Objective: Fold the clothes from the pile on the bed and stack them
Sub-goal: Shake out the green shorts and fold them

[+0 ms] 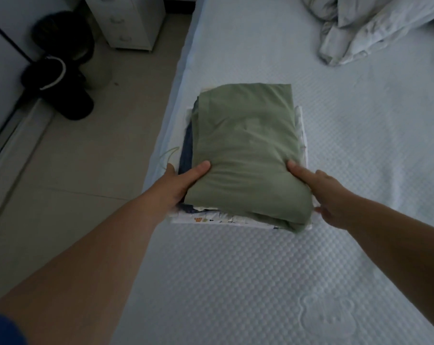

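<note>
A folded green garment [248, 145] lies on top of a stack of folded clothes [186, 155] near the left edge of the bed [335, 170]. A dark blue piece and a white printed one [211, 219] show beneath it. My left hand [178, 181] grips the green garment's near left corner, thumb on top and fingers hidden underneath. At the near right corner my right hand [320, 192] holds the same garment, its thumb on the fabric and its fingers tucked under the edge.
A rumpled grey-white duvet [375, 26] lies at the far right of the bed. Beside the bed is tiled floor [74, 183], with dark slippers or boots [59, 78], a white drawer unit [126, 18] and a small bin.
</note>
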The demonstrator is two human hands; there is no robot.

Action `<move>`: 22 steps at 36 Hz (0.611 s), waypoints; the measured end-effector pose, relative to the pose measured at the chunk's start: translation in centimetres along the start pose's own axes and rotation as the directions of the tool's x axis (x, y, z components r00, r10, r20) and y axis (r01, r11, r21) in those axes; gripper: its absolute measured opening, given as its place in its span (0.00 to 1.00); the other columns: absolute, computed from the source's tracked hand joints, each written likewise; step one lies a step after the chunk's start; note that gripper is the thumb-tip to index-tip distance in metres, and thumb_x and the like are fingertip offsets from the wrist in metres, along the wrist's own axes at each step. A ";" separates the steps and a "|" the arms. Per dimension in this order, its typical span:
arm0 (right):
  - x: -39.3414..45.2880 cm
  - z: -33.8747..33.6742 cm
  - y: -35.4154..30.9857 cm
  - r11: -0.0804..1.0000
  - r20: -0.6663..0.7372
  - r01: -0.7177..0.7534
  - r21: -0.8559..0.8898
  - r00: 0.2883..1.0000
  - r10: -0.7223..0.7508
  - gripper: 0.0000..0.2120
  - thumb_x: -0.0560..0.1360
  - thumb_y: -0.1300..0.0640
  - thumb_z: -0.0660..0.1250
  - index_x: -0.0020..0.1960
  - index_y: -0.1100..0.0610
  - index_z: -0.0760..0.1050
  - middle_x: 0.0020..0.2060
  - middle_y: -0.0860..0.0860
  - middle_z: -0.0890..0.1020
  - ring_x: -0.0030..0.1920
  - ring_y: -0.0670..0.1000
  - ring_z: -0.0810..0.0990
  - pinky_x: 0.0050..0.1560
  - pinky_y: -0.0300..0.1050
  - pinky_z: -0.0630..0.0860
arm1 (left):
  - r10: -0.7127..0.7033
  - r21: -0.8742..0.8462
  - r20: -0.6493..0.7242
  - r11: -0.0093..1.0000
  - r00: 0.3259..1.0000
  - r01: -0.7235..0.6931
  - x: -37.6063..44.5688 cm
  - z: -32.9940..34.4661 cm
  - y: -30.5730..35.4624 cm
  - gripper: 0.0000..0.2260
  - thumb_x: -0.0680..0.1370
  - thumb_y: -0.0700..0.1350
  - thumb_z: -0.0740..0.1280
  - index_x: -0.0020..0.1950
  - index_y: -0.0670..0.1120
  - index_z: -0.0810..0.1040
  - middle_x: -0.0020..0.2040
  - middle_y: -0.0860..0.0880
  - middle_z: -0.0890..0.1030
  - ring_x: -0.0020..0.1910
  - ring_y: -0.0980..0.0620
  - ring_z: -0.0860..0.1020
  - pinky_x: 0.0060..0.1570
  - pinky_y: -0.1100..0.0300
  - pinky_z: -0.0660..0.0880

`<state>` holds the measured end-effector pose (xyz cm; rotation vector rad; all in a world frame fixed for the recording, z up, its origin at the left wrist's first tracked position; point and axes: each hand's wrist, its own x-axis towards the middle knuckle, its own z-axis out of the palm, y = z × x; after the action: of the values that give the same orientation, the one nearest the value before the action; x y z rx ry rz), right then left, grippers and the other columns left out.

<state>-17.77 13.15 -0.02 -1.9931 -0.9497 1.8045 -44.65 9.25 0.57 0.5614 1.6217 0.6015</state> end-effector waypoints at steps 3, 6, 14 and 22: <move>1.2 -0.4 0.3 0.999 0.077 -0.035 -0.003 0.996 0.035 0.64 0.44 0.29 0.76 0.72 0.56 0.61 0.67 0.52 0.72 0.65 0.55 0.71 0.67 0.56 0.66 | -0.014 -0.020 0.008 1.000 1.000 0.015 1.5 -0.3 -0.1 0.66 0.47 0.67 0.71 0.77 0.47 0.44 0.75 0.48 0.60 0.67 0.49 0.69 0.55 0.60 0.72; 1.8 -0.6 0.0 0.997 0.147 -0.067 0.032 0.987 0.061 0.60 0.45 0.33 0.78 0.71 0.56 0.65 0.64 0.52 0.75 0.63 0.55 0.74 0.66 0.55 0.68 | 0.002 -0.015 0.046 1.000 0.999 -0.001 2.1 -0.8 0.2 0.68 0.42 0.68 0.77 0.76 0.46 0.54 0.71 0.47 0.68 0.64 0.47 0.72 0.64 0.52 0.70; 1.3 0.5 -0.4 0.983 0.059 -0.025 0.180 0.998 0.015 0.52 0.49 0.41 0.78 0.67 0.62 0.68 0.58 0.56 0.79 0.58 0.56 0.78 0.64 0.53 0.71 | -0.039 -0.151 0.113 0.987 0.993 0.056 2.4 -0.7 0.4 0.45 0.45 0.59 0.81 0.59 0.43 0.79 0.57 0.46 0.81 0.58 0.46 0.78 0.64 0.53 0.70; -5.8 -1.2 1.8 0.985 -0.012 -0.029 0.171 0.999 0.032 0.36 0.46 0.41 0.78 0.47 0.62 0.75 0.39 0.55 0.85 0.43 0.54 0.83 0.43 0.46 0.79 | -0.123 -0.059 0.133 0.989 0.983 0.132 -4.2 0.3 0.3 0.32 0.53 0.54 0.76 0.52 0.39 0.80 0.48 0.45 0.84 0.45 0.46 0.83 0.42 0.57 0.78</move>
<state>-16.12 8.37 3.58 -1.9229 -0.7370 1.8180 -43.79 6.69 3.82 0.4336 1.4970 0.5122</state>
